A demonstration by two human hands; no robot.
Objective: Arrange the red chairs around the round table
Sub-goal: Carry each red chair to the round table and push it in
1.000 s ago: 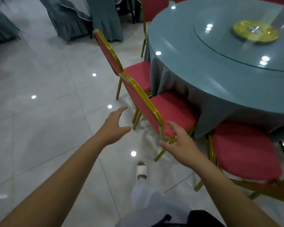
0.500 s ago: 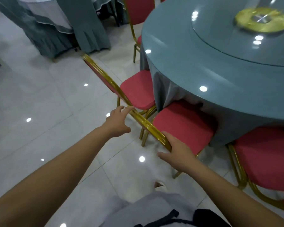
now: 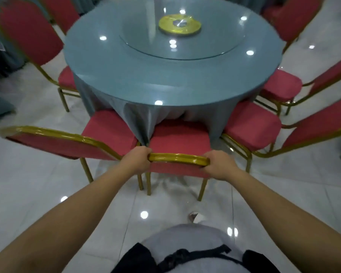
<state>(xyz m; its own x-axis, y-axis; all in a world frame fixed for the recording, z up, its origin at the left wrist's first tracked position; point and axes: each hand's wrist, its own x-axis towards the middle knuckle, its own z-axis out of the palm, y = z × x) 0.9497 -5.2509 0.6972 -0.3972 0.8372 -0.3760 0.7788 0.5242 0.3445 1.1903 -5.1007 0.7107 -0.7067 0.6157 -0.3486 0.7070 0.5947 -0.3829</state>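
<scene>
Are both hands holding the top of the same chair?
Yes, the left hand and right hand grip the two ends of one chair's gold top rail.

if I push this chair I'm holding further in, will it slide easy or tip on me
The chair will probably slide easily: thin metal legs on glossy tile. It seems light, with a slim gold frame and padded seat. Both hands, left hand and right hand, grip the backrest top, so a high push might tilt it; the tablecloth may drag.
</scene>
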